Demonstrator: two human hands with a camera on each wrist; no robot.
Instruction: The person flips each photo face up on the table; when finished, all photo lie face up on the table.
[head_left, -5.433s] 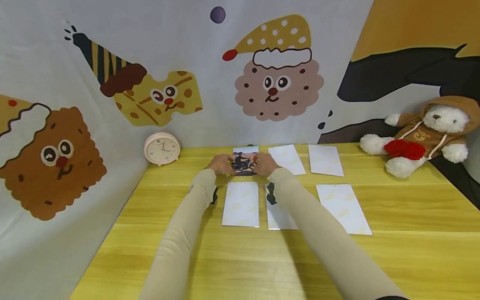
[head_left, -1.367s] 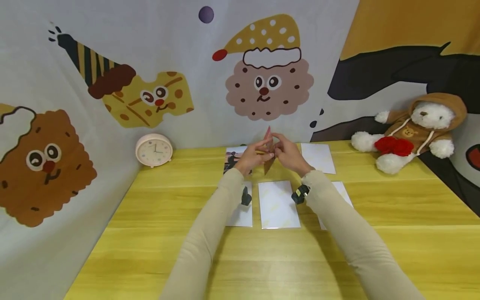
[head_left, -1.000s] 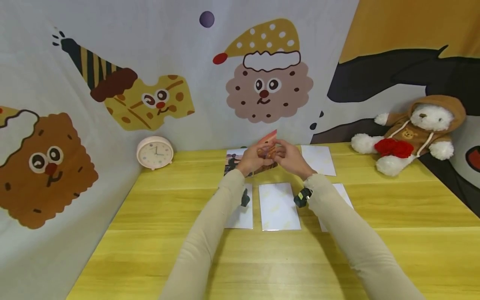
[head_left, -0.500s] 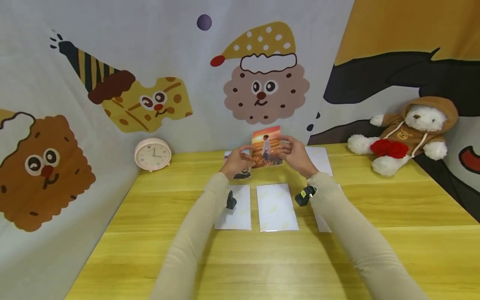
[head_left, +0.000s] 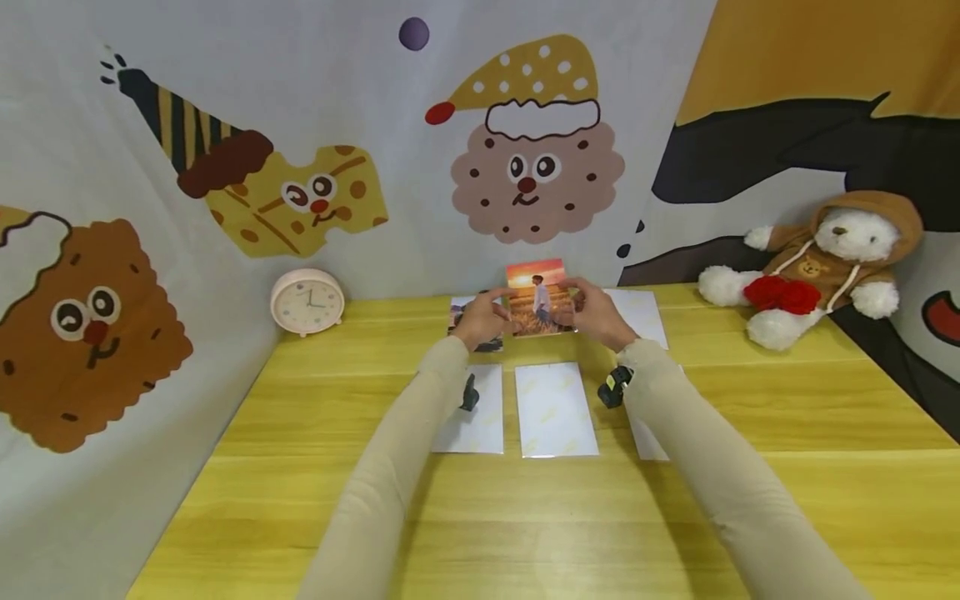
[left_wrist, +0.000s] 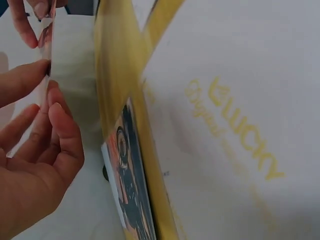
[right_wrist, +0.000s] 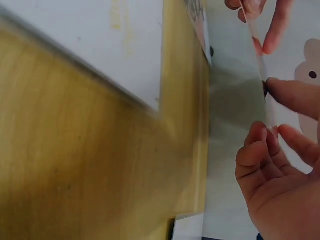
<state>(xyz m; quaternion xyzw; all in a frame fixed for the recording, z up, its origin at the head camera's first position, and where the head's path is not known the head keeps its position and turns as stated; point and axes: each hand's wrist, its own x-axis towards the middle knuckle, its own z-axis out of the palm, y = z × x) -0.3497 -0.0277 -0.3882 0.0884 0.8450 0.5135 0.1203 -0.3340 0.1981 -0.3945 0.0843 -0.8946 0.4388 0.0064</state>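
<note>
Upright above the back of the table is a photo print [head_left: 542,296] of a person in a field at sunset, its picture side facing me. My left hand [head_left: 480,321] pinches its left edge and my right hand [head_left: 600,317] its right edge. Both wrist views show the print [left_wrist: 46,42] nearly edge-on between fingers and thumbs. Behind my left hand lies a motorcycle photo [left_wrist: 131,180], picture up, partly hidden in the head view.
White-backed prints lie in front: a left one [head_left: 483,408], a middle one [head_left: 557,408] and a right one [head_left: 647,437] partly under my sleeve. Another white-backed print [head_left: 643,315] is at the back right. A clock [head_left: 307,302] and a plush bear [head_left: 817,271] flank them.
My hands have left the motorcycle photo, lifted the print to its right and turned it from white back to picture side. Over the last half second it has shifted slightly right.
</note>
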